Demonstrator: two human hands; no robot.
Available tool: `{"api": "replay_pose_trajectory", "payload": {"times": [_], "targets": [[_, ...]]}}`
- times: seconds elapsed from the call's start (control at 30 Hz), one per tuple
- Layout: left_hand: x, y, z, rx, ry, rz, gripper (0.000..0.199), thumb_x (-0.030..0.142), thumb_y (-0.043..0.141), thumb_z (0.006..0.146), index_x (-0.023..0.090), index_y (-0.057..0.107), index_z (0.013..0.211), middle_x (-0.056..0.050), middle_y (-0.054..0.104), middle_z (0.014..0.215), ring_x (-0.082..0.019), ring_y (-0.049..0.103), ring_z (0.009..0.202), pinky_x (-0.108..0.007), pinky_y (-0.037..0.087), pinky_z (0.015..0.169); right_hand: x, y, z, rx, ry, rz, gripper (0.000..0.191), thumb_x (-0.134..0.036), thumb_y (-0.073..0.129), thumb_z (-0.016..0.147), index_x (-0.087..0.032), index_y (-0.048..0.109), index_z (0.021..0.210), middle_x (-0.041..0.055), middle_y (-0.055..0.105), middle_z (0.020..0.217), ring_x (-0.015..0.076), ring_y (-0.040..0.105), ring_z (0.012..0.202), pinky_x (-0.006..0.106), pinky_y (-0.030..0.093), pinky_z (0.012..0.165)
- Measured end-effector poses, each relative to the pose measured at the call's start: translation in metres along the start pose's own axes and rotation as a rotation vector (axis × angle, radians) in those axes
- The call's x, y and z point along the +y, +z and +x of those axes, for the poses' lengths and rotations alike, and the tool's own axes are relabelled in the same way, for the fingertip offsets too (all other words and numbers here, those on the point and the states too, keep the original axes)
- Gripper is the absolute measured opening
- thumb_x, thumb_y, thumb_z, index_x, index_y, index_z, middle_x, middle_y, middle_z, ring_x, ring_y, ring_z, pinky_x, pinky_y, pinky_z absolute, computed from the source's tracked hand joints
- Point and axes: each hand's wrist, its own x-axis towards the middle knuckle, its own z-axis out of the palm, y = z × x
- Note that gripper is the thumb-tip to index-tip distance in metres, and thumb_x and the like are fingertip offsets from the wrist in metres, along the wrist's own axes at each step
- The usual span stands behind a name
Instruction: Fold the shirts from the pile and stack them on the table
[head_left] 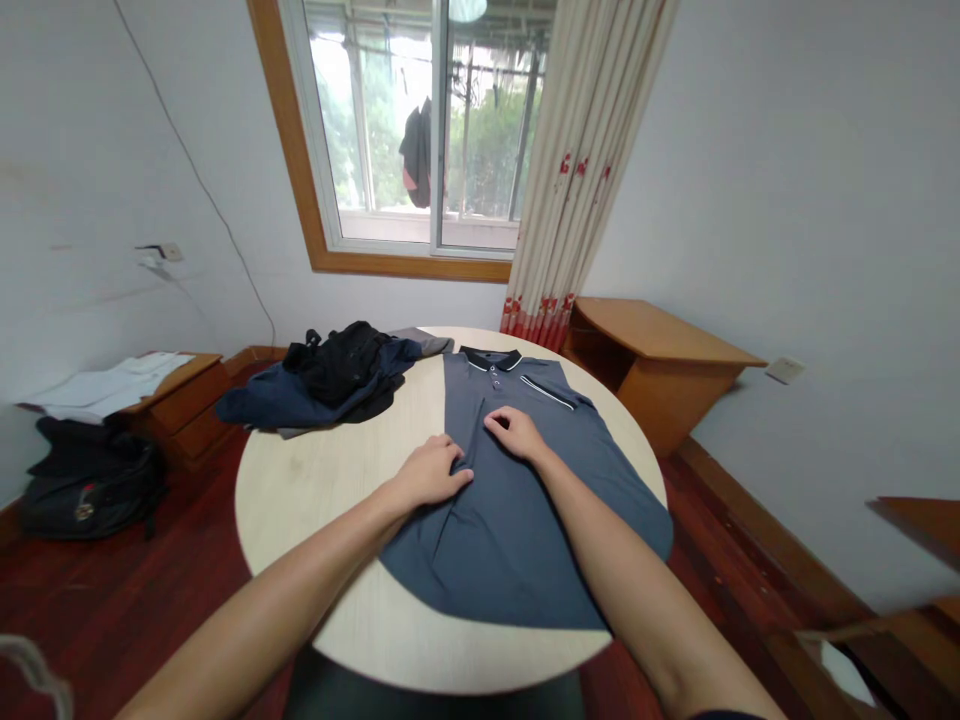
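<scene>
A dark grey polo shirt [517,530] lies spread on a round, pale table [337,500], its black collar with white trim pointing to the window. A zip-like white-edged strip runs across its chest on the right. My left hand [435,470] is closed on the shirt's left side, fingers curled over the cloth, which creases there. Just right of the placket line, my right hand [517,433] rests on the shirt front with thumb and forefinger pinched together beside a raised fold. The bit of cloth between those fingertips is too small to see clearly.
A pile of dark clothes [330,375] lies at the table's back left. Beyond stand a wooden desk [667,335] at right and a low cabinet [187,400] with papers at left. A black bag [90,490] sits on the floor. A curtain [577,150] hangs behind.
</scene>
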Motion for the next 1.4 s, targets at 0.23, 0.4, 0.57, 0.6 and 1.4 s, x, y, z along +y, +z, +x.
{"api": "replay_pose_trajectory", "payload": {"times": [0.23, 0.4, 0.57, 0.6, 1.4], "targets": [[0.015, -0.012, -0.054, -0.107, -0.167, -0.272, 0.04, 0.038, 0.067, 0.08, 0.017, 0.065, 0.113, -0.011, 0.071, 0.118, -0.028, 0.066, 0.106, -0.035, 0.05, 0.092, -0.022, -0.014, -0.019, -0.197, -0.078, -0.087, 0.02, -0.03, 0.069, 0.083, -0.017, 0.074, 0.097, 0.0114, 0.072, 0.111, 0.0246, 0.064, 0.11, 0.039, 0.044, 0.102], [0.046, -0.014, -0.081, -0.079, -0.092, -0.389, 0.031, 0.028, 0.064, 0.08, 0.015, 0.066, 0.109, -0.009, 0.072, 0.111, -0.025, 0.066, 0.099, -0.032, 0.05, 0.087, -0.049, -0.026, -0.043, -0.282, 0.017, -0.003, 0.028, -0.034, 0.06, 0.09, -0.016, 0.071, 0.11, 0.0092, 0.072, 0.109, 0.0217, 0.066, 0.098, 0.035, 0.049, 0.093], [0.086, -0.004, -0.097, -0.121, 0.025, -0.455, 0.035, 0.027, 0.061, 0.084, 0.016, 0.065, 0.117, -0.004, 0.07, 0.092, -0.019, 0.064, 0.081, -0.028, 0.047, 0.073, -0.07, -0.031, -0.058, -0.346, 0.158, 0.094, 0.042, -0.042, 0.053, 0.096, -0.012, 0.062, 0.125, 0.0062, 0.071, 0.088, 0.0164, 0.064, 0.072, 0.029, 0.05, 0.072], [0.089, -0.001, -0.101, -0.137, 0.044, -0.461, 0.035, 0.029, 0.062, 0.085, 0.017, 0.065, 0.118, -0.002, 0.069, 0.087, -0.018, 0.063, 0.076, -0.028, 0.046, 0.071, -0.072, -0.032, -0.061, -0.367, 0.185, 0.102, 0.043, -0.041, 0.054, 0.095, -0.012, 0.061, 0.126, 0.0047, 0.07, 0.083, 0.0153, 0.062, 0.067, 0.027, 0.049, 0.069], [0.046, 0.021, -0.157, 0.089, 0.413, -0.033, 0.025, 0.025, 0.047, 0.099, 0.019, 0.07, 0.091, -0.005, 0.064, 0.084, -0.018, 0.058, 0.079, -0.03, 0.045, 0.072, -0.142, -0.049, -0.091, -0.585, 0.237, -0.349, 0.017, -0.026, 0.061, 0.086, -0.016, 0.069, 0.097, 0.0104, 0.073, 0.091, 0.0227, 0.068, 0.083, 0.031, 0.05, 0.074]]}}
